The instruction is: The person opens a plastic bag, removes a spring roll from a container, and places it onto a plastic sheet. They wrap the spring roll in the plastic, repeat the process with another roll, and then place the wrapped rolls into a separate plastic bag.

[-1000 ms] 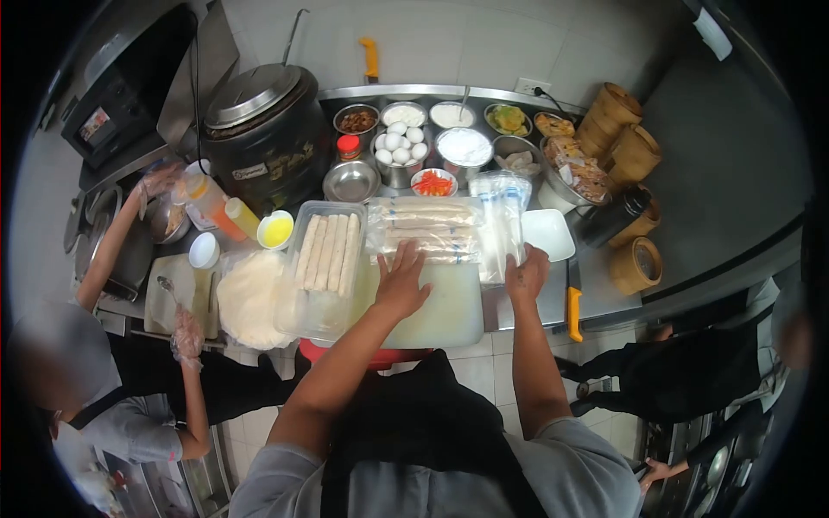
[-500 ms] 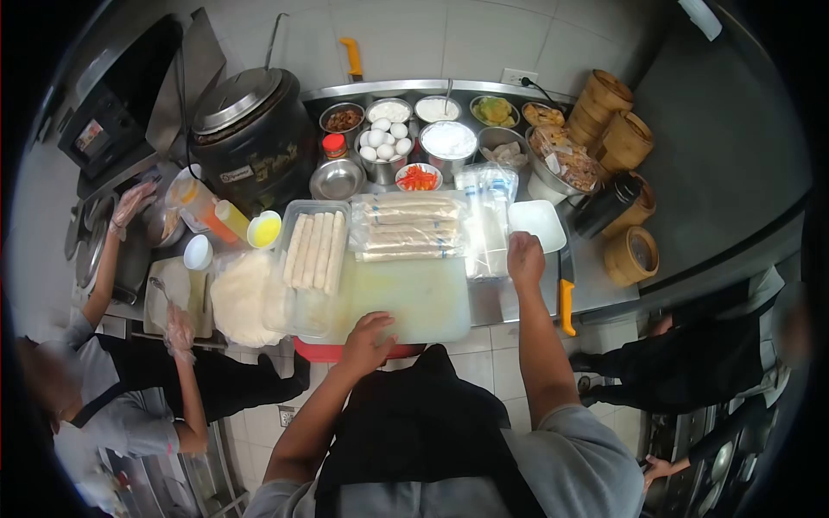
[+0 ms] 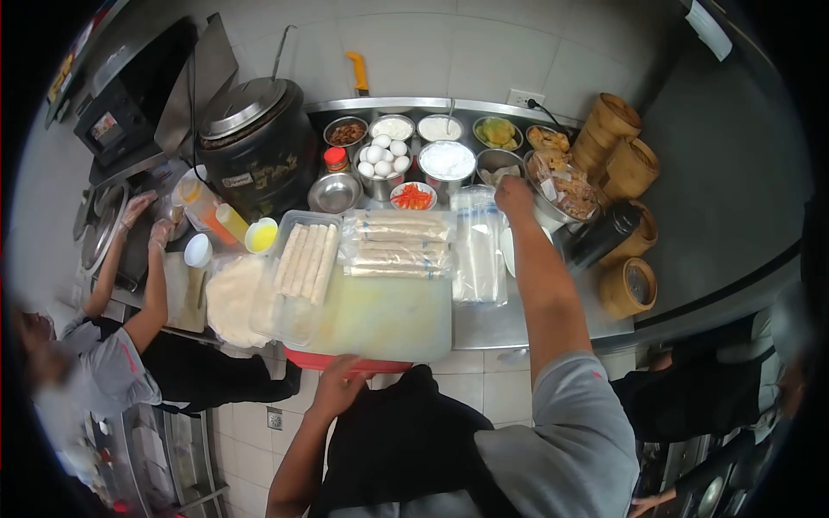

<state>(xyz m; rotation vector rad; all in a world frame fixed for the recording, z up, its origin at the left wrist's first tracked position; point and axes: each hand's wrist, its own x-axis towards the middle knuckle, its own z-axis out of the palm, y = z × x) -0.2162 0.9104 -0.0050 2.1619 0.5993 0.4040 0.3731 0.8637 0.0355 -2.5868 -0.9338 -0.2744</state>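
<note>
My left hand [image 3: 340, 387] is low at the front edge of the cutting board [image 3: 389, 319], beside the red board [image 3: 311, 361] under it, fingers loosely stretched and holding nothing visible. My right hand [image 3: 515, 198] reaches to the back, at the near side of a metal bowl with pale pieces [image 3: 498, 164]; its fingertips are hard to make out. Beneath and left of it lie clear plastic bags [image 3: 477, 259]. The right forearm partly covers a white square dish [image 3: 509, 250]. Bagged pale rolls [image 3: 397, 246] lie behind the board, and a clear tray [image 3: 289, 324] of long rolls overlaps its left side.
Bowls of eggs [image 3: 380, 161], white powder [image 3: 447, 160] and chopped red pieces [image 3: 414, 197] stand behind. A large dark pot [image 3: 259, 164] is at back left, bamboo steamers [image 3: 629, 289] at right. A co-worker's gloved hands [image 3: 138, 210] work at left; another person [image 3: 682, 388] is at right.
My right hand has moved away from the white dish, back toward the metal bowl. My left hand has dropped toward the board's front edge. The yellow-handled knife at right no longer shows.
</note>
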